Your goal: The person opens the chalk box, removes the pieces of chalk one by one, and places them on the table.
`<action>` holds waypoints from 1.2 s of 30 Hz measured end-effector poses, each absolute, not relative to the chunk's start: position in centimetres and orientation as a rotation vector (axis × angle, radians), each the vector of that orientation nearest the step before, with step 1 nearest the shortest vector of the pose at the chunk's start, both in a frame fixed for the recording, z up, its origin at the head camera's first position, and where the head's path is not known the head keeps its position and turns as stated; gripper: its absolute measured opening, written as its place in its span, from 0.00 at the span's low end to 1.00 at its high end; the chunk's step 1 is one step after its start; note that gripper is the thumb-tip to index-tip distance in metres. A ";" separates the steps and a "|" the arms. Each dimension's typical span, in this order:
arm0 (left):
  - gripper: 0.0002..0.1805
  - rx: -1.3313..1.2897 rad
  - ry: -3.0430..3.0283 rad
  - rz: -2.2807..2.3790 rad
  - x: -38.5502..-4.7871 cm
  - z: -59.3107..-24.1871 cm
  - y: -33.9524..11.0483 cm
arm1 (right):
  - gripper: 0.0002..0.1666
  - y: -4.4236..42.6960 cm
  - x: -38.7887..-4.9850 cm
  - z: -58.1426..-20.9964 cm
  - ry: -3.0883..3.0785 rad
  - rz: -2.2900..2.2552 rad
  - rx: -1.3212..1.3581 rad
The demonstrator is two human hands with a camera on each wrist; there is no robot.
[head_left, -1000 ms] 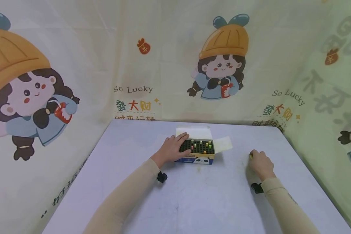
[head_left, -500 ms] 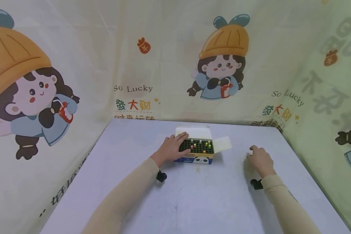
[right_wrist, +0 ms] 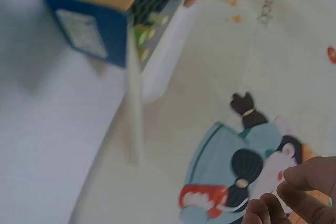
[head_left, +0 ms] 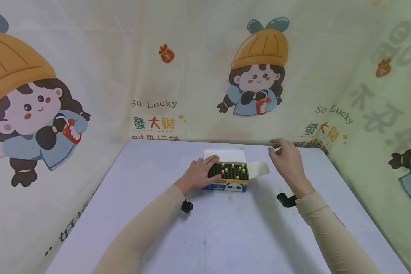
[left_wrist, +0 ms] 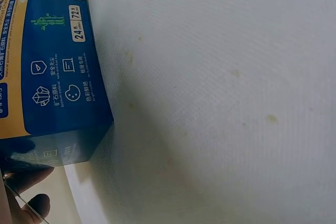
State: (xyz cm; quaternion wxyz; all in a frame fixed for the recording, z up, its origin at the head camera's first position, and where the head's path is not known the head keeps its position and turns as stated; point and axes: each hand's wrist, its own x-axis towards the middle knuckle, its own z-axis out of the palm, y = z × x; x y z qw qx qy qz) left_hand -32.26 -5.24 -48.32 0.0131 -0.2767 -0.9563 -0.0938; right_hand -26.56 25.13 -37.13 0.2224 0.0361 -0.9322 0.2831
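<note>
In the head view the left hand (head_left: 198, 173) rests on the left end of an open blue and yellow box (head_left: 235, 187) with a panda on its front, fingers over the top and the thumb near the front edge. Several coloured sticks (head_left: 238, 177) stand upright in the box's black holed insert. The right hand (head_left: 288, 161) is raised to the right of the box, its fingers bent; nothing shows between them. The right wrist view has the right hand (right_wrist: 294, 195) at lower right, thumb and a finger close together. Left fingertips (left_wrist: 37, 205) show beyond the box (left_wrist: 63, 77).
The box's white lid (head_left: 226, 155) stands up behind it, and a pale side flap (head_left: 258, 169) juts out to the right. All this is on a whitish table (head_left: 205, 228), with printed cloth (head_left: 191, 76) hanging at the back and both sides.
The right hand has left the table on the right, rising and moving leftward toward the box. A yellowish stick at its fingertips earlier no longer shows. The left hand stays on the box.
</note>
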 end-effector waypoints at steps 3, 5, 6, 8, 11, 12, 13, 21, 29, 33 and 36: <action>0.47 -0.857 -2.979 -0.305 -32.3 -48.5 -5.2 | 0.19 23.6 -26.3 -36.4 -2.593 0.781 0.131; 0.47 -0.855 -2.980 -0.316 -32.4 -48.6 -5.2 | 0.20 22.8 -26.3 -36.3 -2.618 0.776 0.152; 0.47 -0.856 -2.978 -0.321 -32.4 -48.6 -5.2 | 0.20 22.5 -26.3 -36.4 -2.631 0.776 0.161; 0.47 -0.858 -2.982 -0.328 -32.4 -48.6 -5.2 | 0.20 21.9 -26.4 -36.8 -2.652 0.776 0.187; 0.46 -0.866 -2.984 -0.328 -32.4 -48.7 -5.2 | 0.20 21.2 -26.5 -37.5 -2.678 0.792 0.246; 0.46 -0.868 -2.984 -0.327 -32.4 -48.7 -5.2 | 0.19 21.0 -26.5 -37.8 -2.688 0.795 0.266; 0.47 -0.872 -2.985 -0.330 -32.4 -48.7 -5.2 | 0.19 20.7 -26.5 -38.0 -2.700 0.797 0.286; 0.46 -0.859 -2.981 -0.337 -32.5 -48.8 -5.2 | 0.20 18.9 -26.5 -40.9 -2.843 0.754 0.420; 0.47 -0.863 -2.968 -0.344 -32.6 -49.4 -5.2 | 0.15 17.9 -26.4 -43.4 -2.963 0.743 0.508; 0.47 -0.843 -2.967 -0.364 -32.6 -49.5 -5.2 | 0.10 17.9 -26.7 -44.1 -2.961 0.711 0.584; 0.47 -0.839 -2.966 -0.371 -32.5 -49.2 -5.2 | 0.09 18.2 -26.9 -44.0 -2.979 0.721 0.597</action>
